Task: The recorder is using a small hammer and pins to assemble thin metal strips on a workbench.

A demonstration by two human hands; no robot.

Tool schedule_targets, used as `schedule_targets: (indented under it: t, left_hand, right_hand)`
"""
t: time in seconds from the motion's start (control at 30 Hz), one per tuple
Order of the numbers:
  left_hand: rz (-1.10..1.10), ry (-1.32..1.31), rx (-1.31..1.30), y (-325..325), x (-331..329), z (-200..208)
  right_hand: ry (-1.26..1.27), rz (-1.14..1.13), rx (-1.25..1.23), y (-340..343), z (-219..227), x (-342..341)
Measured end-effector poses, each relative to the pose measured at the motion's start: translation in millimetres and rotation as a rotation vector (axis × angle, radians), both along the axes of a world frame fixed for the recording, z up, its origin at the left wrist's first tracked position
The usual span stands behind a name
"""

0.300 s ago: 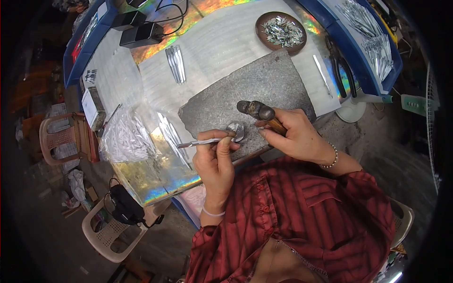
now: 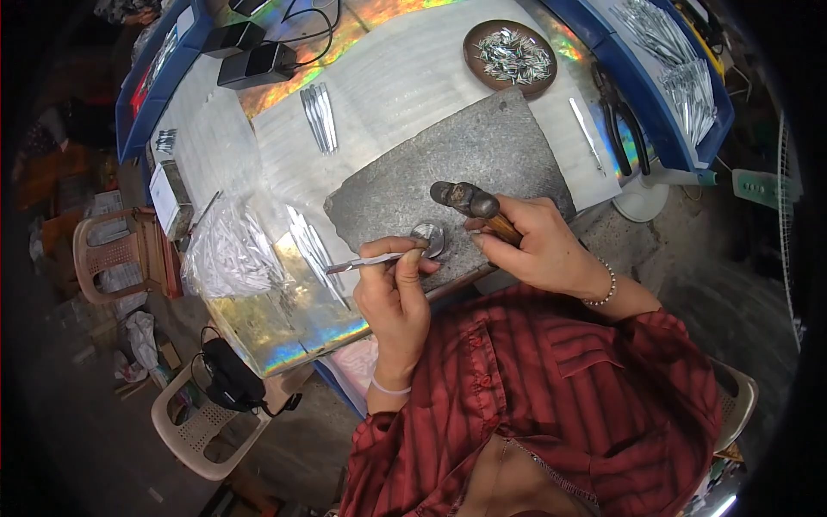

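Observation:
My left hand [image 2: 393, 291] pinches a slim silver metal tool [image 2: 351, 265], whose narrow end points left. Its other end lies in my fingers beside a small round shiny metal block [image 2: 436, 238] on the grey stone slab [image 2: 457, 146]. My right hand [image 2: 547, 252] is wrapped round the wooden handle of a hammer [image 2: 474, 203]. The hammer's dark head hangs above the slab, up and right of the metal block. Between my right thumb and finger a small bit shows, too small to name.
Slim metal pieces [image 2: 310, 241] lie left of the slab, and more [image 2: 320, 119] farther back. A plastic bag [image 2: 231, 254] of white pieces sits at the left. A brown bowl [image 2: 475, 73] holds small metal bits. Pliers [image 2: 617, 121] lie at the right by blue bins [image 2: 719, 129].
Hands, hammer and metal tool keep nearly the same places. The whole view has shifted very slightly.

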State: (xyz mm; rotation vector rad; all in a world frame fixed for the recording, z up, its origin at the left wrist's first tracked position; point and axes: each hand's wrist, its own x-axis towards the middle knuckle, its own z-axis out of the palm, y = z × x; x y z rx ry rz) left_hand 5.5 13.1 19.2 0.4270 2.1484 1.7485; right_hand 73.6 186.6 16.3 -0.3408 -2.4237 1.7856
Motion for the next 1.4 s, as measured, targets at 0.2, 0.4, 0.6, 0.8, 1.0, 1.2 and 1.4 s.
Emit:
schedule_targets:
  t: [0.2, 0.4, 0.6, 0.8, 1.0, 1.2, 1.4]
  left_hand:
    - [0.006, 0.015, 0.004, 1, 1, -4]
    - [-0.014, 0.26, -0.117, 1, 4, -7]
    - [-0.14, 0.704, -0.301, 3, 4, -4]
    - [-0.216, 0.754, -0.364, -4, -1, -2]
    - [-0.241, 0.528, -0.177, -10, -3, 4]
    - [-0.293, 0.559, -0.139, -10, -10, 10]
    - [-0.184, 0.687, -0.133, -5, -12, -4]
  right_hand:
    - [0.0, 0.003, 0.0, 0, -1, 0]
    - [0.015, -0.001, 0.003, 0, -2, 0]
    - [0.028, 0.007, 0.013, 1, -3, 0]
    - [0.131, 0.229, -0.009, 2, 31, -7]
    - [0.41, 0.543, 0.117, -6, 73, -35]
    - [0.361, 0.55, 0.449, -17, 83, -31]
    - [-0.091, 0.281, -0.436, -1, 94, -10]
